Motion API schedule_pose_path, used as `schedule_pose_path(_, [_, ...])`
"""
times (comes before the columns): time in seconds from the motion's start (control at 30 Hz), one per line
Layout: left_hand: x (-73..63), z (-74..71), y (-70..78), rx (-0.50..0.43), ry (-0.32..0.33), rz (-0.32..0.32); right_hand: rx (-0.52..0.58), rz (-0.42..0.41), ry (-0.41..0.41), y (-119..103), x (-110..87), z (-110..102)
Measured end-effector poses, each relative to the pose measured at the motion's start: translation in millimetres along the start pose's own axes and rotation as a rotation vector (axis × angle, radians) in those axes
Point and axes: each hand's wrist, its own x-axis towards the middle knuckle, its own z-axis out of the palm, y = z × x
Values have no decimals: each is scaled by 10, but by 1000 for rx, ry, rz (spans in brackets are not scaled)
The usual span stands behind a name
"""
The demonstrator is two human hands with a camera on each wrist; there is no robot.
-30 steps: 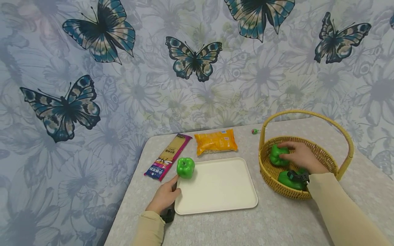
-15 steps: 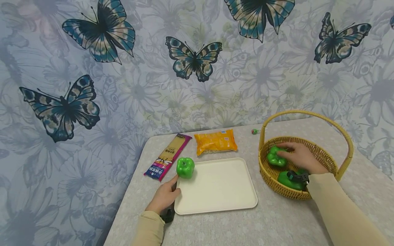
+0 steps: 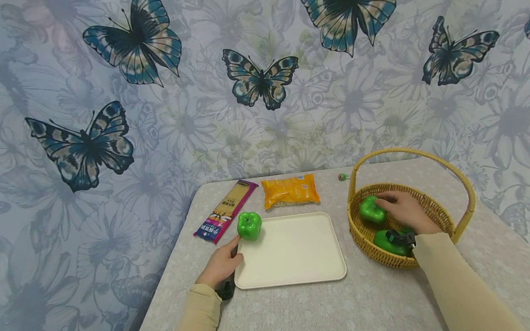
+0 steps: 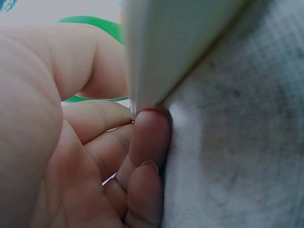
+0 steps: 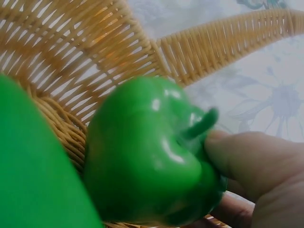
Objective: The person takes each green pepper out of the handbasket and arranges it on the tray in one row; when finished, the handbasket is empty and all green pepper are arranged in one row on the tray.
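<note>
A cream tray (image 3: 291,250) lies on the table. At its left edge my left hand (image 3: 221,262) grips the rim; in the left wrist view the thumb reaches over the rim (image 4: 142,52) and curled fingertips touch it from below. A green bell pepper (image 3: 249,225) sits on the tray's far left corner, just beyond that hand's index finger. Inside the wicker basket (image 3: 397,263), my right hand (image 3: 406,211) holds another green bell pepper (image 5: 142,152) between thumb and fingers, its stem beside the thumb. A further green pepper (image 3: 389,243) lies nearer, partly under my wrist.
A long purple-edged packet (image 3: 227,210) lies left of the tray, and an orange bag (image 3: 290,190) behind it. A small red and green item (image 3: 342,176) is near the wall. The basket's tall handle (image 3: 414,151) arches over my right hand.
The pepper in my right hand has shifted slightly left and turned within the basket. My right fingers have changed their hold a little. My left hand and the tray stay nearly still.
</note>
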Motion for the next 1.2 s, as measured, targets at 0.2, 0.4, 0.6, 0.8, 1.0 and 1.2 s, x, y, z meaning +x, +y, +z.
schedule_pose_path(0.2, [-4,1,9,5,-6,-15,18,19,14,-15,-38,-3])
schedule_pose_path(0.4, [3,-4,18,10,-7,-16,21,14,-3,-24,-42,2])
schedule_pose_path(0.6, [2,-2,27,6,-9,-32,44,4,1,-27,-54,8])
schedule_pose_path(0.8, [-13,-4,23,5,-11,-34,47,-48,14,-23,-47,-5])
schedule_pose_path(1.0, [-21,-9,27,4,-11,-24,19,-89,30,-19,-29,-5])
schedule_pose_path(1.2, [-17,-14,32,6,-13,-21,87,-50,-9,-43,-41,-19])
